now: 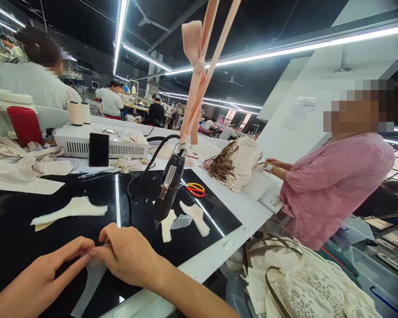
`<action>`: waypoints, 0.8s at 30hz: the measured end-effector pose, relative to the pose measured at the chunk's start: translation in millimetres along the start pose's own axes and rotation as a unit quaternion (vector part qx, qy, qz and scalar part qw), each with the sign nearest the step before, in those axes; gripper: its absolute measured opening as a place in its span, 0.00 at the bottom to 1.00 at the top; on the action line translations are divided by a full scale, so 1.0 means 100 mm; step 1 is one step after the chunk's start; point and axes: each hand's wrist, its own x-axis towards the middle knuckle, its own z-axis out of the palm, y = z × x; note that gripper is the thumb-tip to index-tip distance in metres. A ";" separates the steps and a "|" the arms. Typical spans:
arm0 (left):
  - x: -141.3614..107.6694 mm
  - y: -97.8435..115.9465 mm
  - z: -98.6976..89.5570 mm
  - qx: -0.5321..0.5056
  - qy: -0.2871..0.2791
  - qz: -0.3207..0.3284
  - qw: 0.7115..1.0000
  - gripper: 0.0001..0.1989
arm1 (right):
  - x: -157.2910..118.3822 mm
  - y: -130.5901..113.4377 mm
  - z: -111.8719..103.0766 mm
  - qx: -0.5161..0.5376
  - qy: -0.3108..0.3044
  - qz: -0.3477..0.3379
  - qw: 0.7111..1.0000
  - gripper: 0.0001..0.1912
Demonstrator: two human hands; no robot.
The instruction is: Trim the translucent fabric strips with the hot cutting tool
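My left hand (68, 260) and my right hand (131, 254) meet at the near edge of the black work surface (16, 234). Both have their fingertips pinched on a sheer whitish fabric piece (92, 285), which hangs down below them in a curved strip. Its upper end is hidden by the fingers. Beyond my hands lie cream padded pieces (73, 209), stacked in a slightly offset pair. A black corded hand tool (169, 187) hangs tip down from knotted pink straps (199, 66). Around its tip lie a cream piece (167, 227), another cream piece (196, 217) and a sheer scrap (181, 222).
Red-and-yellow-handled snips (195, 190) lie behind the tool. A phone (98, 150) leans against a white vented box (129, 148). Garments are stacked (240, 165) at the back right; lace garments (305, 282) fill a bin below. A co-worker in pink (334, 185) stands at right.
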 end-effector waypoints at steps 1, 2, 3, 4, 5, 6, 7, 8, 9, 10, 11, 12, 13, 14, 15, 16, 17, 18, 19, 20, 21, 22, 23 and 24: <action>0.00 0.03 -0.02 -0.023 -0.011 -0.004 1.000 0.19 | -0.01 -0.01 -0.01 0.015 0.006 0.007 1.000 0.10; 0.01 0.08 -0.05 -0.049 -0.038 -0.004 0.998 0.18 | -0.03 -0.01 -0.02 0.033 0.011 0.012 0.999 0.09; 0.01 0.14 -0.09 -0.065 -0.060 -0.004 0.996 0.18 | -0.05 -0.03 -0.02 0.053 0.017 0.016 0.998 0.08; 0.01 0.21 -0.13 -0.073 -0.078 0.006 0.994 0.17 | -0.07 -0.03 -0.03 0.074 0.023 0.018 0.997 0.06; 0.01 0.27 -0.17 -0.082 -0.095 0.016 0.992 0.17 | -0.09 -0.04 -0.03 0.097 0.027 0.018 0.995 0.05; 0.01 0.33 -0.20 -0.097 -0.097 0.014 0.990 0.16 | -0.11 -0.04 -0.02 0.121 0.029 0.016 0.992 0.06; 0.01 0.38 -0.22 -0.123 -0.096 0.012 0.988 0.14 | -0.12 -0.02 -0.01 0.142 0.032 0.012 0.989 0.06; 0.02 0.41 -0.23 -0.154 -0.093 0.010 0.984 0.13 | -0.12 0.00 0.00 0.160 0.034 0.008 0.987 0.07; 0.03 0.42 -0.22 -0.187 -0.079 0.007 0.979 0.11 | -0.11 0.02 0.02 0.175 0.039 0.004 0.984 0.09; 0.04 0.41 -0.21 -0.223 -0.070 -0.007 0.972 0.09 | -0.09 0.05 0.04 0.188 0.041 -0.002 0.981 0.10; 0.05 0.40 -0.20 -0.232 -0.056 -0.019 0.971 0.09 | -0.08 0.07 0.06 0.199 0.042 -0.008 0.979 0.10; 0.06 0.38 -0.18 -0.236 -0.046 -0.028 0.970 0.10 | -0.06 0.10 0.08 0.208 0.044 -0.014 0.977 0.10; 0.06 0.35 -0.17 -0.243 -0.038 -0.035 0.969 0.11 | -0.04 0.11 0.10 0.214 0.048 -0.018 0.976 0.11; 0.07 0.33 -0.16 -0.250 -0.033 -0.040 0.967 0.12 | -0.02 0.13 0.12 0.217 0.053 -0.021 0.974 0.11; 0.07 0.31 -0.14 -0.258 -0.030 -0.043 0.965 0.14 | 0.00 0.14 0.13 0.219 0.059 -0.023 0.974 0.12; 0.08 0.29 -0.13 -0.268 -0.029 -0.045 0.962 0.15 | 0.02 0.15 0.14 0.220 0.066 -0.023 0.973 0.12; 0.08 0.27 -0.13 -0.277 -0.028 -0.048 0.959 0.16 | 0.05 0.15 0.15 0.221 0.074 -0.022 0.972 0.13; 0.09 0.25 -0.12 -0.285 -0.027 -0.052 0.957 0.17 | 0.07 0.16 0.16 0.221 0.081 -0.019 0.972 0.14; 0.10 0.23 -0.12 -0.293 -0.024 -0.057 0.954 0.18 | 0.09 0.16 0.17 0.222 0.087 -0.016 0.971 0.15; 0.11 0.22 -0.12 -0.301 -0.021 -0.062 0.951 0.18 | 0.11 0.17 0.18 0.223 0.092 -0.012 0.970 0.16; 0.11 0.20 -0.12 -0.308 -0.017 -0.069 0.949 0.19 | 0.13 0.18 0.18 0.223 0.093 -0.007 0.970 0.16; 0.12 0.19 -0.12 -0.314 -0.013 -0.077 0.946 0.19 | 0.14 0.18 0.19 0.223 0.090 0.000 0.971 0.15; 0.12 0.19 -0.13 -0.319 -0.009 -0.084 0.944 0.19 | 0.15 0.19 0.20 0.223 0.086 0.008 0.971 0.14; 0.13 0.19 -0.14 -0.321 -0.004 -0.089 0.943 0.20 | 0.16 0.19 0.20 0.222 0.080 0.017 0.971 0.12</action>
